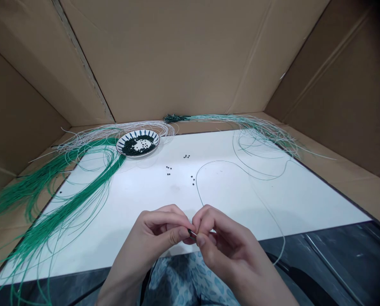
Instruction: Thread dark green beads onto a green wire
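Note:
Close to the white board's front edge, my two hands meet at the fingertips. My left hand (164, 231) is closed in a pinch, with a small dark bead (189, 231) at the tips of its thumb and finger. A short bit of pale cord (193, 233) runs from there into the closed fingers of my right hand (220, 242). From behind the right hand a thin green cord (198, 192) loops out over the board. On the right, a pale strand (272, 216) hangs past the edge. Several loose dark beads (192, 180) lie beyond my hands.
A striped plate (156, 137) of dark beads stands at the back left. Bundles of green cord (78, 202) and white cord (94, 135) lie beside it. Along the back rests a bundle of cords with dark beaded ends (175, 118). Cardboard walls (183, 59) surround the white board (138, 187).

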Demonstrator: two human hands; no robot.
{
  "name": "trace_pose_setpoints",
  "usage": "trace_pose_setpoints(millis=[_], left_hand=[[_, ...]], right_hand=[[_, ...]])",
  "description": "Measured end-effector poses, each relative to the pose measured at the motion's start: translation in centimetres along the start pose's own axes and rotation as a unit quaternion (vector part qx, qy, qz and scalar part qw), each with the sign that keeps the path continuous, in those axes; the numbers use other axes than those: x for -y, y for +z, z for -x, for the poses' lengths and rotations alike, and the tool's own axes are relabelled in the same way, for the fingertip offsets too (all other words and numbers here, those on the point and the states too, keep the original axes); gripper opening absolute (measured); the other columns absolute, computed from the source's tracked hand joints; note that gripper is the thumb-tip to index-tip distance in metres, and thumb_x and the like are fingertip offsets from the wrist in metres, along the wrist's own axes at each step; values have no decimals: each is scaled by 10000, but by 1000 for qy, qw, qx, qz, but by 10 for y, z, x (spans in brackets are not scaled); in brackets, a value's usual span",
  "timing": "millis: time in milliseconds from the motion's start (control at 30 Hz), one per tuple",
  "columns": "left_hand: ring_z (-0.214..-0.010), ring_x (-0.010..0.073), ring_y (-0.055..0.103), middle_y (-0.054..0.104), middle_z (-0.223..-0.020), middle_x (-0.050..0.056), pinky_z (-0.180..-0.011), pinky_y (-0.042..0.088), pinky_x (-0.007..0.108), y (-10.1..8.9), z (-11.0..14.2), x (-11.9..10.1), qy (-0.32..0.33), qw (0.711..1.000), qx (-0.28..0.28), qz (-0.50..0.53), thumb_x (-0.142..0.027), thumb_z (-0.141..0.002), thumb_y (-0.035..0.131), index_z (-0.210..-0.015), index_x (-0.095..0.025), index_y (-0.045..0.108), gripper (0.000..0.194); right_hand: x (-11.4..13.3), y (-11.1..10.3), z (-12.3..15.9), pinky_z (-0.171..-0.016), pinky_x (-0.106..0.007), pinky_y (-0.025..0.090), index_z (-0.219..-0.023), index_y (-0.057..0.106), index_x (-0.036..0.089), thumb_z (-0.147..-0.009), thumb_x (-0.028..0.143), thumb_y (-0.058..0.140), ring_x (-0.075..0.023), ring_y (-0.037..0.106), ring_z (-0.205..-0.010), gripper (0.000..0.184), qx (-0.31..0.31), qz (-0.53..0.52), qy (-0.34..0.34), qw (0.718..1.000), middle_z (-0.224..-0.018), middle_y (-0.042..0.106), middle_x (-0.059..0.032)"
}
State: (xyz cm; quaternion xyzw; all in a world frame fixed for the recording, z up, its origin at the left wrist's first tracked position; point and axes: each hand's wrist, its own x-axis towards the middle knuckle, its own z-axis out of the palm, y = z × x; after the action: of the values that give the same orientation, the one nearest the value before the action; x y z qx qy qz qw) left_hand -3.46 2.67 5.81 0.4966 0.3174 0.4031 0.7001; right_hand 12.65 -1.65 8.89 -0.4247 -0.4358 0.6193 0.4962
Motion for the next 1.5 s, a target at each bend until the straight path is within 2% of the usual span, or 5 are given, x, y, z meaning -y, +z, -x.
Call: trace_pose_setpoints(millis=[200,400,567,1100,1500], left_hand=[[-696,120,627,670,-750,8,-677,508,207,-2,0,-1,-11,1000,5,-14,-332,-824,821,-755,-252,852,110],[-726,115,600,672,-745,-13,-700,479,176,-1,-2,-1,-6,996,-78,-40,-244,-831,795,-768,-230,820,70],[-750,126,615,695,-760,-15,-722,482,182,1,-4,0,-10,988,-139,-64,-260,-832,781,-778,-232,802,65],[-683,128,538,576,-716,-26,-645,429,209,23,1,0,10,988,-149,-50,-296,-845,726,-716,-186,690,173],[-711,141,574,636,-730,-6,-675,470,209,22,2,-2,32,986,-153,-63,-247,-807,789,-737,-213,787,78]], right_hand=[[-10,-7,0,-689,-255,392,-730,520,222,-913,283,613,-149,474,-762,214,32,34,-15,999,-808,523,24],[-23,-11,-7,-718,-250,421,-840,588,238,-1013,410,503,-150,570,-806,258,-16,131,-17,991,-814,551,20],[-20,-6,-7,-555,-249,324,-820,570,228,-1004,420,499,-125,440,-633,275,-59,153,-6,986,-737,522,33],[-18,-2,-7,-589,-261,361,-780,647,220,-923,373,581,-156,460,-668,219,-88,173,-23,981,-699,566,15],[-14,-3,-6,-578,-266,371,-706,674,223,-868,308,658,-152,445,-631,184,-125,163,-54,977,-661,565,20]])
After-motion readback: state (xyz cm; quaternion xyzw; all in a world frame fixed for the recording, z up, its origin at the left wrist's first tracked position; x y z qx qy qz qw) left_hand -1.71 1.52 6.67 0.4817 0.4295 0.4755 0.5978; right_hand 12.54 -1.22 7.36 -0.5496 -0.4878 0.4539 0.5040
